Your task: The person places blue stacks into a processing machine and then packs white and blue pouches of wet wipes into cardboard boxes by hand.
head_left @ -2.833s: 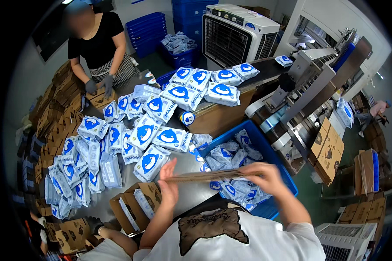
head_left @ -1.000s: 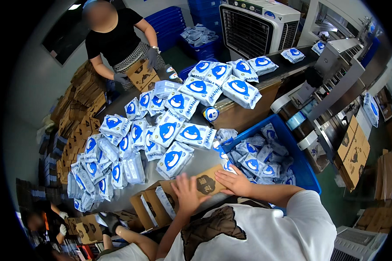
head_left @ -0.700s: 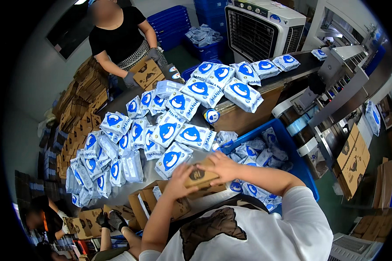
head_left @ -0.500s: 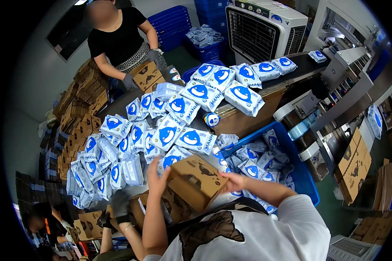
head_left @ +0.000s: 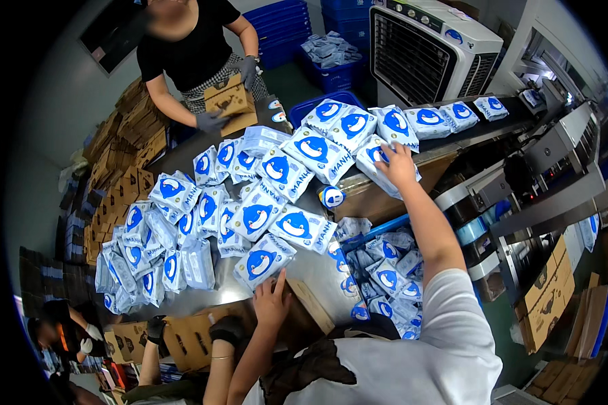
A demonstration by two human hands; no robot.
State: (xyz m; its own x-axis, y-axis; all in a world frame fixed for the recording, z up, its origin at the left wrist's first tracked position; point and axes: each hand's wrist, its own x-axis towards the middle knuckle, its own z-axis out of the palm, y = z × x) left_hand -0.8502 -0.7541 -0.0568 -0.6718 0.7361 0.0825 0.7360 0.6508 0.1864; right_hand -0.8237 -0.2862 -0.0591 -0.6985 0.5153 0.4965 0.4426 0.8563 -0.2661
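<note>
Several soft white-and-blue packs [head_left: 258, 217], each with a blue whale picture, lie heaped across the metal table. My left hand [head_left: 271, 307] is open at the near edge, fingers stretched, its fingertips at the lower edge of one pack [head_left: 262, 262]. Beside this hand, a brown cardboard box [head_left: 312, 304] shows one upright panel, the rest hidden by my hand and body. My right hand [head_left: 400, 165] reaches far forward, fingers spread over another pack [head_left: 373, 169] at the end of the conveyor. No firm grip is visible there.
A blue crate [head_left: 478, 290] of packs stands behind my right arm. The conveyor [head_left: 520, 115] carries more packs from a machine at the right. Across the table, a gloved person handles a cardboard box [head_left: 228, 101]. Another person's gloved hands [head_left: 226, 331] work at boxes on my left.
Both my hands have let go of the cardboard box, which is now lower at the table edge. My right hand has moved up to the conveyor pack. The person opposite has raised the box's flap.
</note>
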